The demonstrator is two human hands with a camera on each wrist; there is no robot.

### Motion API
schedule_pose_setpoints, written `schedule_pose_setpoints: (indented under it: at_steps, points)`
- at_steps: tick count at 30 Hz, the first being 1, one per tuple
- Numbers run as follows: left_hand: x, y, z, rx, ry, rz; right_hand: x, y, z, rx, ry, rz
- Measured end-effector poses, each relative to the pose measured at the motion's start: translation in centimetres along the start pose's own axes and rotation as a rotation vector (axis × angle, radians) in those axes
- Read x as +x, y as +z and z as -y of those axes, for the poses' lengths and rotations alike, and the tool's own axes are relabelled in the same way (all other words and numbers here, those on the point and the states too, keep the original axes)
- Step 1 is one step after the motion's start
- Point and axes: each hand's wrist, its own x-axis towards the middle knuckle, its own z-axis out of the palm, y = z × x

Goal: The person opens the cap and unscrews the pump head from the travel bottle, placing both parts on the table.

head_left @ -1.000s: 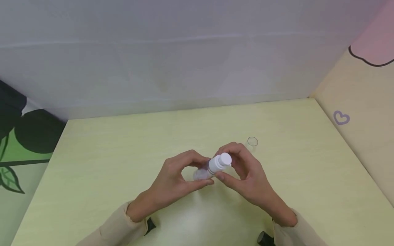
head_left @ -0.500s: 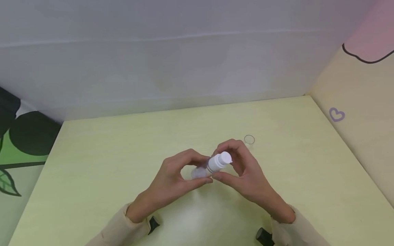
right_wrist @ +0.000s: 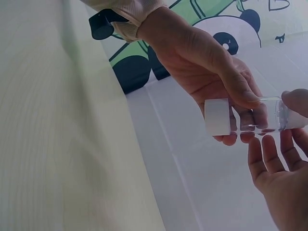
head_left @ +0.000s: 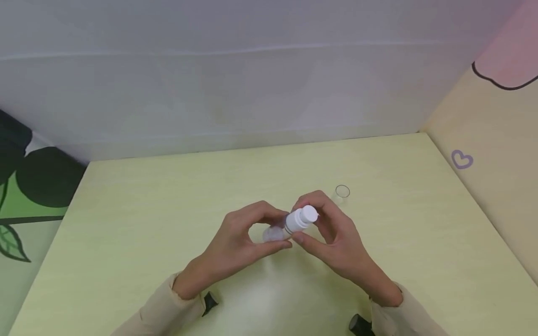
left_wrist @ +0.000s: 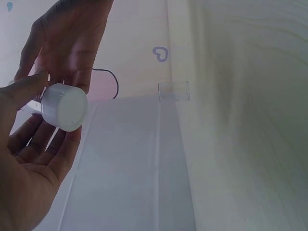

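White plastic closes both ends of the clear bottle [head_left: 293, 223], which two hands hold in the air above the pale table [head_left: 159, 205]. Left hand [head_left: 235, 238] grips the clear body between thumb and fingers; right hand [head_left: 342, 238] pinches the white top [head_left: 309, 214] at its collar. Bottle leans, with the top upward and toward the right hand, and the base [left_wrist: 72, 110] shows a plain white face. Beyond the right hand, a clear cylinder [left_wrist: 174, 91] stands upright on the table. On the side wall is drawn a purple heart [head_left: 462, 159]. In the right wrist view, a small dark mark [right_wrist: 280, 38] is on the patterned wall (it may be writing, but I cannot read it).
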Motion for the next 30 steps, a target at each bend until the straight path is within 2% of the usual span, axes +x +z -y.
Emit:
schedule_pose_setpoints:
  at_steps: [8, 15, 18, 24, 30]
  points:
    - [0.2, 0.0, 0.0, -0.025, -0.024, -0.004, 0.0, -0.2, 0.0, -0.009, -0.03, -0.005]
    - [0.3, 0.2, 0.0, -0.042, -0.026, -0.014, -0.1, 0.4, -0.8, 0.178, -0.065, -0.08]
    - [0.3, 0.4, 0.1, -0.033, -0.021, -0.016, -0.2, 0.8, -1.3, 0.208, -0.077, -0.115]
    - [0.3, 0.6, 0.2, -0.013, -0.025, -0.014, -0.3, 1.2, -1.6, 0.201, -0.06, -0.144]
    - [0.2, 0.5, 0.1, -0.03, -0.034, -0.012, -0.4, 0.9, -1.5, 0.168, -0.093, -0.12]
